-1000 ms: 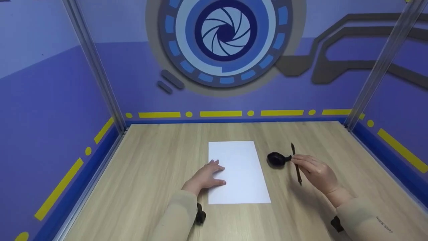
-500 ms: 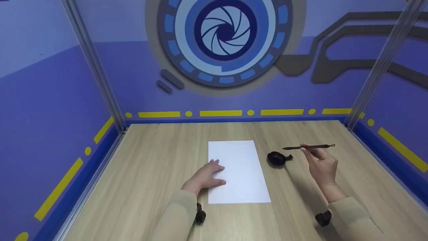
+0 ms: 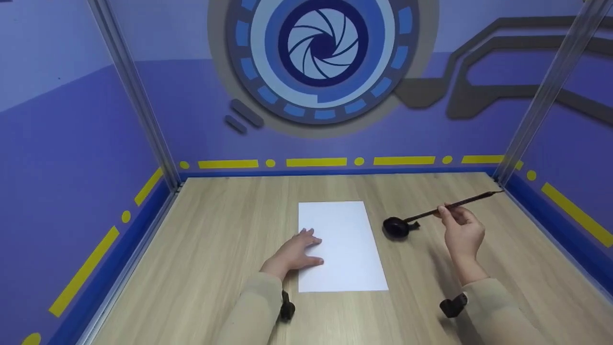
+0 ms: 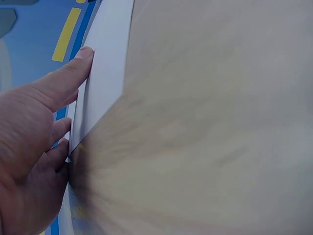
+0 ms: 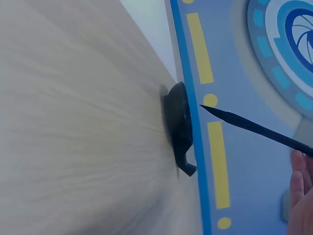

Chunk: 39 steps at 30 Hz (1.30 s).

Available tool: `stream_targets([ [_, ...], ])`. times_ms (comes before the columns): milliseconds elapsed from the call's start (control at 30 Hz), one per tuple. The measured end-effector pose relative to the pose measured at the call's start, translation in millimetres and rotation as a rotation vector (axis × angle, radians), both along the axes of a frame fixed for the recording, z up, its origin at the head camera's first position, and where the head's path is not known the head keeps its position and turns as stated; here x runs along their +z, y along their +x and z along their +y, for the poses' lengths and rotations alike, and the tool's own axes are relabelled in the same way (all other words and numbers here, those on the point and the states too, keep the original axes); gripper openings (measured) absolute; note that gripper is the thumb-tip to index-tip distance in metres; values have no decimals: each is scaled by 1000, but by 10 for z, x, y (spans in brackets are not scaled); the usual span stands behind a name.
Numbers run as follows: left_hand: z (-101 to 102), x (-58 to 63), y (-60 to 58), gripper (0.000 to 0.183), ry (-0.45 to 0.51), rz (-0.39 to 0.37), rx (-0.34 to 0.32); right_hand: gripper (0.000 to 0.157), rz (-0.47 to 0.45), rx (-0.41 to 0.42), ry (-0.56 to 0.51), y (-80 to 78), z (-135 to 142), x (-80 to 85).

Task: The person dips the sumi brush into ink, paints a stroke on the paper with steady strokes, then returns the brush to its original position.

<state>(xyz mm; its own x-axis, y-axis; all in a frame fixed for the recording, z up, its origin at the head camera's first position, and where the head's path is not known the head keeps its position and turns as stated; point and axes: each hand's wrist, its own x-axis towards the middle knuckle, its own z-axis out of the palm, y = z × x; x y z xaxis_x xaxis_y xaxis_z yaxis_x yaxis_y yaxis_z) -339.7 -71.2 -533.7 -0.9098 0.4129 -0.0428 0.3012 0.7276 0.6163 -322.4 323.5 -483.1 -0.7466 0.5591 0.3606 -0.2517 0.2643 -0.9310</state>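
Note:
A white sheet of paper lies in the middle of the table. My left hand rests on its left edge with fingers and thumb spread. Right of the sheet sits a small round black ink dish with a short handle. My right hand pinches a dark writing brush partway along its shaft. The brush slants, its loop end up to the right and its pointed bristles toward the dish. In the right wrist view the brush tip is held above the dish, apart from it.
The wood-grain table is enclosed by blue-purple printed panels at the back and sides. Metal posts stand at the back corners. A black wrist camera hangs at the right sleeve, another at the left.
My right hand has lifted the brush from beside the dish, turned it from near upright in view to level, then tilted its tip down toward the dish. The left hand stays put.

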Motion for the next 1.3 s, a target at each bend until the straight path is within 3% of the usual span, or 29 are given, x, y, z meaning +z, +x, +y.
stream_targets([
  [167, 0, 5, 9, 59, 5, -10, 4, 28, -59, 1, -46, -29, 32, -73],
  [633, -4, 15, -9, 58, 20, -9, -14, 32, -94, 33, -151, -102, 58, -144],
  [1133, -13, 8, -1, 58, 26, -10, -18, 23, -168, 23, -90, -71, 83, -116],
  [1300, -17, -9, -12, 58, 13, 1, -17, 23, -123, 7, -49, -61, 100, -81],
])
